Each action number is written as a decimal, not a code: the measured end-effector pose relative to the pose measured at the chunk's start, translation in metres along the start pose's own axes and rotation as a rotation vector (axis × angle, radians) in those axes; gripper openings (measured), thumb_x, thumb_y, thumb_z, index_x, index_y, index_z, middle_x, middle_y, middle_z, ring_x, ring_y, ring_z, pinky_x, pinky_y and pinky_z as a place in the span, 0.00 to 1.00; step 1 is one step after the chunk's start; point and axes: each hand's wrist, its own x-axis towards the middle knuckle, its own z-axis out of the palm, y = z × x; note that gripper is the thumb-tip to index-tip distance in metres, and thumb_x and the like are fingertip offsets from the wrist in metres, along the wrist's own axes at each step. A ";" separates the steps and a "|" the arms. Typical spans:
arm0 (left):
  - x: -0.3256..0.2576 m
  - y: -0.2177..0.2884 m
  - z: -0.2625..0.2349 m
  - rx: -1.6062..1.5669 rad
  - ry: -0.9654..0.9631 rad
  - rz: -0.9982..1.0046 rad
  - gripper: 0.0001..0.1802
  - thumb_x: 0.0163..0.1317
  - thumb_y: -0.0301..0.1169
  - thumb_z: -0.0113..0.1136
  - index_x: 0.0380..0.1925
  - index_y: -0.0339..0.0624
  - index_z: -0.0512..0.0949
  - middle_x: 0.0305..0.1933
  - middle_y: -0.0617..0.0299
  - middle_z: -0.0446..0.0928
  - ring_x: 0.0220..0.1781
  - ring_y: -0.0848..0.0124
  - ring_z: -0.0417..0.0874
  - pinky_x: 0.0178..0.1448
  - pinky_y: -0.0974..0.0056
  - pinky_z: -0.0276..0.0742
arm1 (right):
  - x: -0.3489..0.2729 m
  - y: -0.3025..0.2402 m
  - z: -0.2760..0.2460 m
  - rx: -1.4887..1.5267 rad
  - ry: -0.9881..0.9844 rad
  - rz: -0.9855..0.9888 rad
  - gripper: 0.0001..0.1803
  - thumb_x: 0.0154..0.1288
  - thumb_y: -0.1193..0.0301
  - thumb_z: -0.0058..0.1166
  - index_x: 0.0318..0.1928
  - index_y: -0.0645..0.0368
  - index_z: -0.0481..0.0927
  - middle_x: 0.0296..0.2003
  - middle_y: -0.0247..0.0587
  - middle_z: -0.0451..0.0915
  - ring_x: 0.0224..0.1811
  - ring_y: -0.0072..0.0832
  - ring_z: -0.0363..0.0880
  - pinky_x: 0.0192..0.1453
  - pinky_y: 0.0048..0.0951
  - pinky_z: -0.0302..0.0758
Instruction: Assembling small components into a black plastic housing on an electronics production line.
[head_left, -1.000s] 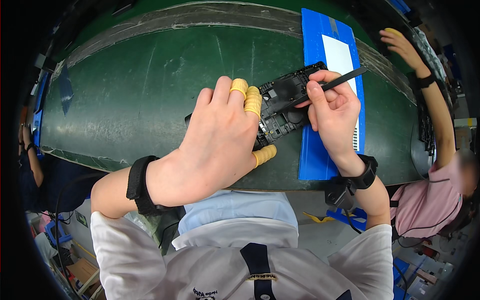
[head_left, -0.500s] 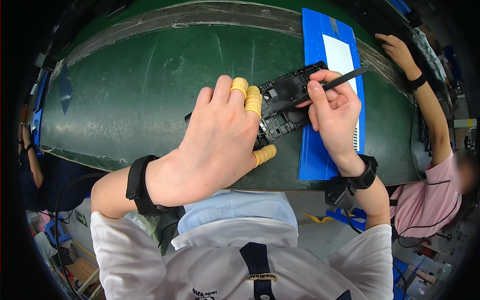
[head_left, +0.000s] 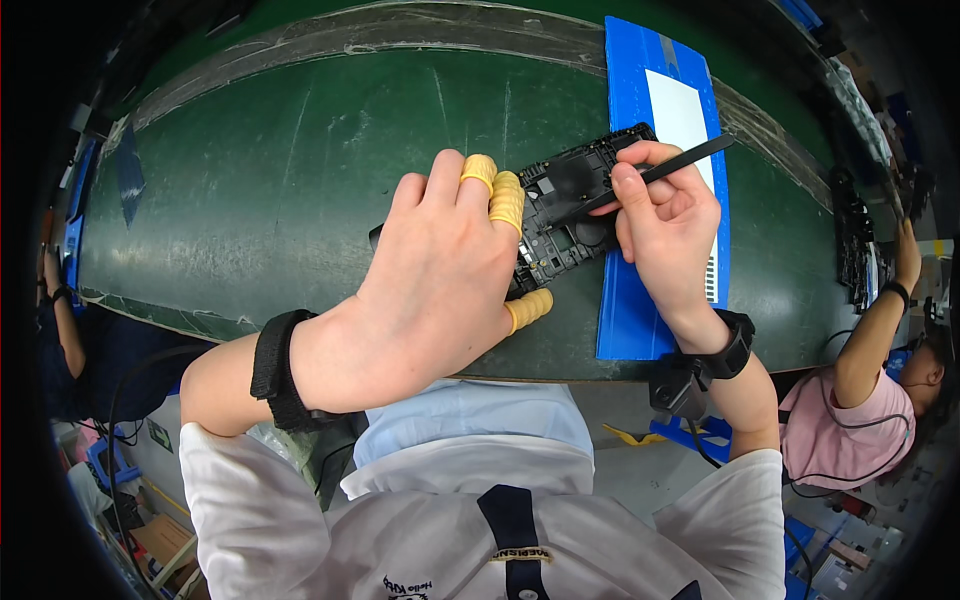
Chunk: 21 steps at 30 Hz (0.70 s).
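Black housing (head_left: 575, 178) in left grip (head_left: 425, 265); black stick (head_left: 702, 152) in right grip (head_left: 675, 225).

The black housing (head_left: 575, 178) is of matt, moulded-looking plastic with ribs, recesses and small metallic glints; the black tool (head_left: 700, 153) is smooth and dull, apparently plastic. Yellow finger cots (head_left: 507, 203) show a wrinkled, rubbery skin, against the coarse woven cloth of the black wrist strap (head_left: 272, 370) and the creased cloth of the white shirt (head_left: 260, 500). The green work surface (head_left: 300, 200) is smooth and faintly glossy — scuffed with pale scratches — while the blue board (head_left: 628, 300) looks like satin plastic, its white sheet (head_left: 675, 105) like paper.
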 end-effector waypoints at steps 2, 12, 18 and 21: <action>0.000 0.000 0.000 -0.001 -0.001 0.001 0.34 0.38 0.45 0.61 0.39 0.26 0.68 0.37 0.53 0.66 0.39 0.62 0.63 0.39 0.65 0.62 | 0.000 0.000 0.000 -0.003 0.003 -0.002 0.06 0.55 0.80 0.46 0.35 0.66 0.68 0.20 0.35 0.74 0.19 0.14 0.71 0.20 0.12 0.65; -0.009 -0.002 0.005 -0.084 0.100 0.052 0.36 0.39 0.44 0.61 0.44 0.27 0.65 0.45 0.47 0.65 0.45 0.56 0.63 0.47 0.60 0.61 | 0.001 0.001 -0.007 0.040 0.040 -0.059 0.06 0.56 0.78 0.46 0.35 0.64 0.68 0.17 0.32 0.71 0.13 0.10 0.64 0.14 0.11 0.58; -0.015 -0.004 -0.002 -0.141 0.119 0.093 0.33 0.40 0.41 0.61 0.46 0.36 0.66 0.49 0.44 0.62 0.50 0.53 0.62 0.53 0.57 0.58 | 0.000 0.002 -0.005 0.052 0.061 -0.047 0.05 0.56 0.77 0.46 0.35 0.64 0.68 0.15 0.32 0.69 0.11 0.09 0.59 0.11 0.12 0.52; -0.016 -0.004 -0.003 -0.153 0.108 0.138 0.29 0.40 0.40 0.61 0.45 0.42 0.69 0.50 0.44 0.62 0.50 0.53 0.62 0.53 0.56 0.58 | 0.000 0.001 -0.008 0.088 0.063 -0.048 0.06 0.56 0.77 0.46 0.35 0.64 0.68 0.15 0.32 0.69 0.10 0.09 0.59 0.11 0.13 0.52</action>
